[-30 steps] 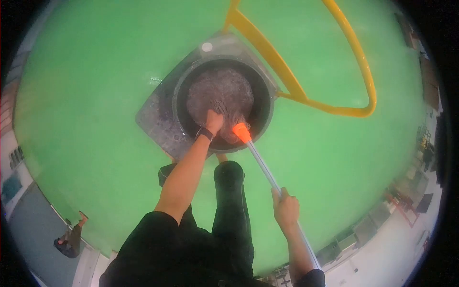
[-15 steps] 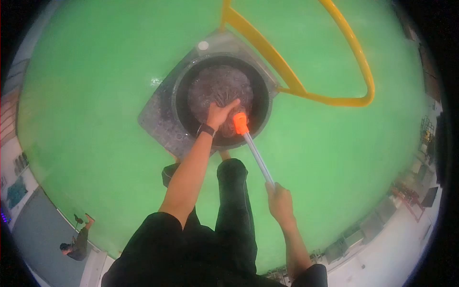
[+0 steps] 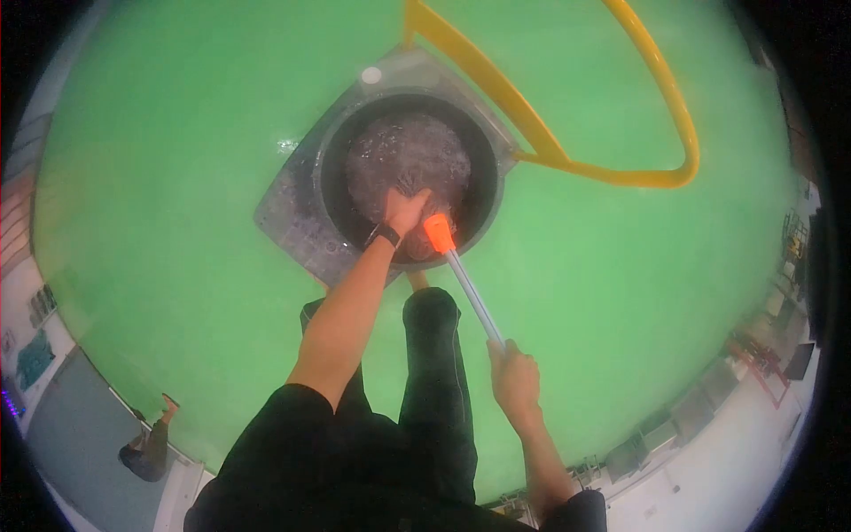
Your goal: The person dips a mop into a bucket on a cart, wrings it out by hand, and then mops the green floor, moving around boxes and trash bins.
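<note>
A grey mop bucket [image 3: 292, 208] with a round black wringer basket [image 3: 332, 191] stands on the green floor in front of my legs. Grey mop strands [image 3: 408, 155] fill the basket. My left hand [image 3: 403, 211], with a black band on its wrist, reaches into the basket and presses on the strands. My right hand [image 3: 514, 379] grips the silver mop handle [image 3: 474, 301], whose orange collar [image 3: 438, 233] sits at the basket's near rim.
A yellow tubular bucket handle [image 3: 620, 173] arcs to the upper right. Green floor [image 3: 160, 177] surrounds the bucket. Another person [image 3: 146, 443] crouches far off at the lower left. Equipment lines the white area at the right edge [image 3: 762, 355].
My left hand has shifted on the mop strands, its fingers spreading and then closing in. My right hand slid slightly left and up the handle, and the orange collar moved left.
</note>
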A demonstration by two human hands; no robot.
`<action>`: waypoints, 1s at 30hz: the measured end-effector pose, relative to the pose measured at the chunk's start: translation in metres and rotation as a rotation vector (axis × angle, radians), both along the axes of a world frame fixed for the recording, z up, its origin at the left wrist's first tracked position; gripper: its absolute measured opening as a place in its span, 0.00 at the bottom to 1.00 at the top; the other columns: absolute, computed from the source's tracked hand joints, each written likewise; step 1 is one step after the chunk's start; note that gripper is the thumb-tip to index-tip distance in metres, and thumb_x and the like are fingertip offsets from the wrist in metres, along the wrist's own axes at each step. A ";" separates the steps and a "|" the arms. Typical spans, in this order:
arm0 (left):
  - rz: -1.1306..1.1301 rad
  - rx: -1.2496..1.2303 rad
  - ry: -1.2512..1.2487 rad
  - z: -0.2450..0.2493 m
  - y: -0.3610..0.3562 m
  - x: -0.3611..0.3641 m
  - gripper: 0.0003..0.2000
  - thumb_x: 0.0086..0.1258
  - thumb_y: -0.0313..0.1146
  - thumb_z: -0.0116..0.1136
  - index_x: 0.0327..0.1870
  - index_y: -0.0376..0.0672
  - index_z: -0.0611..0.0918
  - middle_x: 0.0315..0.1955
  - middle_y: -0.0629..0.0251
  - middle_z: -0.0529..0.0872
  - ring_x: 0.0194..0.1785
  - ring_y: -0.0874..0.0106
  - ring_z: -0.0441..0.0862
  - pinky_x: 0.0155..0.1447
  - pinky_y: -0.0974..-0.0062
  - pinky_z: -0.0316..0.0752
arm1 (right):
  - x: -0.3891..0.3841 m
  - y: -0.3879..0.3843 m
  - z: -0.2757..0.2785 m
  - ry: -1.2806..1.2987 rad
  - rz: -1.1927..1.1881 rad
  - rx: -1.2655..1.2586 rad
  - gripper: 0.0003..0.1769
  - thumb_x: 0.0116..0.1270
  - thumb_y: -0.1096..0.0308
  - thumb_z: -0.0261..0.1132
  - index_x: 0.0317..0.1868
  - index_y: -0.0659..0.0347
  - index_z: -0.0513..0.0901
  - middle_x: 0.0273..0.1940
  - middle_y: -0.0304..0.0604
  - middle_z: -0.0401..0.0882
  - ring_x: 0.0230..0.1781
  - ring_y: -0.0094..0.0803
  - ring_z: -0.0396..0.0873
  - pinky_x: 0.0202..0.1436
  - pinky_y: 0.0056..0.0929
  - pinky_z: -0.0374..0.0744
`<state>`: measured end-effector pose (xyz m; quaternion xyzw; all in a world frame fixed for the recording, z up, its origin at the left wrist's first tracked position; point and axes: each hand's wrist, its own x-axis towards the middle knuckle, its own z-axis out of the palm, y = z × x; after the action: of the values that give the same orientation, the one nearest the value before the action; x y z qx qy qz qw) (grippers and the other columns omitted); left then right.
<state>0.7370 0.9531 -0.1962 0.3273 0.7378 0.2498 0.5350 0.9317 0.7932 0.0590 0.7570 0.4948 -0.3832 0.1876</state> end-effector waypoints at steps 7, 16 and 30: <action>-0.156 0.080 -0.246 -0.025 -0.012 -0.025 0.29 0.53 0.41 0.67 0.49 0.25 0.75 0.47 0.45 0.80 0.51 0.57 0.78 0.54 0.66 0.72 | 0.013 -0.001 0.008 -0.041 0.090 0.029 0.21 0.69 0.52 0.53 0.30 0.64 0.72 0.17 0.59 0.73 0.20 0.59 0.74 0.23 0.52 0.72; -0.025 -0.090 -0.023 0.007 -0.008 -0.008 0.32 0.57 0.43 0.63 0.54 0.23 0.69 0.54 0.42 0.74 0.58 0.54 0.72 0.61 0.66 0.66 | 0.008 -0.001 0.015 -0.092 0.124 0.038 0.21 0.69 0.51 0.52 0.30 0.62 0.70 0.17 0.57 0.74 0.19 0.57 0.75 0.23 0.51 0.71; -0.215 -0.064 -0.036 0.049 0.007 -0.020 0.32 0.58 0.48 0.57 0.55 0.26 0.72 0.51 0.38 0.76 0.57 0.52 0.74 0.60 0.64 0.68 | 0.031 -0.029 0.027 0.253 -0.063 0.231 0.23 0.70 0.57 0.53 0.23 0.67 0.69 0.14 0.53 0.68 0.12 0.46 0.66 0.18 0.44 0.64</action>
<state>0.7167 0.9604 -0.1473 0.3828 0.6961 0.1731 0.5822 0.9627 0.7643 0.0858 0.7345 0.5313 -0.4214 0.0236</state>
